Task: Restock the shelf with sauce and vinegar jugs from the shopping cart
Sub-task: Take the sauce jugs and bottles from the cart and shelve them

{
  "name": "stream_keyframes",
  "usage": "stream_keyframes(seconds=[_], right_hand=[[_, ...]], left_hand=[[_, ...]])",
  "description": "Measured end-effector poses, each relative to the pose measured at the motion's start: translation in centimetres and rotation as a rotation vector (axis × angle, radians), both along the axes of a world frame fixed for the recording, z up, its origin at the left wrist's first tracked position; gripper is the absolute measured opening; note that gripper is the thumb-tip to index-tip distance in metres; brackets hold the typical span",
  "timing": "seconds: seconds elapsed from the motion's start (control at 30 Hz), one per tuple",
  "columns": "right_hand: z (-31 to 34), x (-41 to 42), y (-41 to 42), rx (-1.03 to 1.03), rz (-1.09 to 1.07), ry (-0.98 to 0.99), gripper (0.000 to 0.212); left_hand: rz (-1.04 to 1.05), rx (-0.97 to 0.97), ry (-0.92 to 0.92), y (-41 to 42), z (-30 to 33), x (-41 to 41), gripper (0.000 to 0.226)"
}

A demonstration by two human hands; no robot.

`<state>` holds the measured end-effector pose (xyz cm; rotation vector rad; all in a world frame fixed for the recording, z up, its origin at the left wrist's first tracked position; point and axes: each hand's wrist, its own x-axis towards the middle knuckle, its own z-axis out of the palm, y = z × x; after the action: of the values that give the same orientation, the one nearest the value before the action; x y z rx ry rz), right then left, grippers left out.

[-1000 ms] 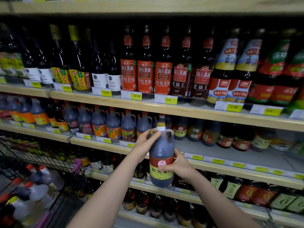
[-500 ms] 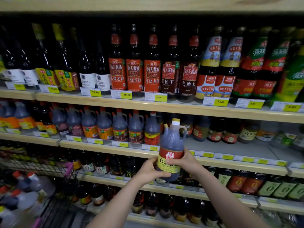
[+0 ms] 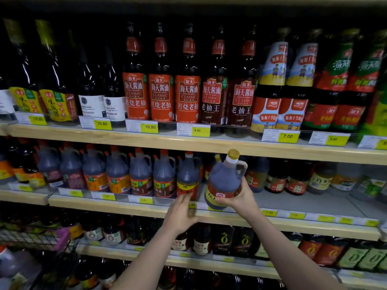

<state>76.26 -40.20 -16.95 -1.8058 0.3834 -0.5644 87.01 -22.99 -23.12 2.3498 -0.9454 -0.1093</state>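
I've got the jug [image 3: 225,182] in my right hand [image 3: 240,198], fingers wrapped low on its label, tilted over the shelf [image 3: 314,208] front edge w/ room beside the row. Left hand [image 3: 180,212] is off it, fingers spread, blurred.

I see tall soy sauce bottles [image 3: 135,84] lining the top row. Yellow price tags [image 3: 288,136] sit beneath them. Small dark bottles [image 3: 202,240] fill the lower row.

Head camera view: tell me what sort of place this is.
Most likely a grocery store's condiment aisle. Wooden shelves hold rows of soy sauce bottles, yellow price tags line the shelf edges, and a shopping cart stands at lower left.
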Motion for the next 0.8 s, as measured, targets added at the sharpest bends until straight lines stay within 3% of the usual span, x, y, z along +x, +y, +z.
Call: stream_keyframes(seconds=[0.1,0.27,0.8], right_hand=[[-2.1,2.1,-0.5,-0.058,-0.031,-0.004,0.088],[-3.7,5.0,-1.6,-0.083,-0.104,-0.002,0.086],[-6.2,8.0,-3.5,0.108,0.041,0.133,0.083]], left_hand=[[0.006,0.115,-0.173,1.2,-2.8,2.0,0.077],[-0.053,0.087,-0.356,1.9,-5.9,4.0,0.068],[-0.038,-0.08,-0.309,1.7,-6.9,4.5,0.058]])
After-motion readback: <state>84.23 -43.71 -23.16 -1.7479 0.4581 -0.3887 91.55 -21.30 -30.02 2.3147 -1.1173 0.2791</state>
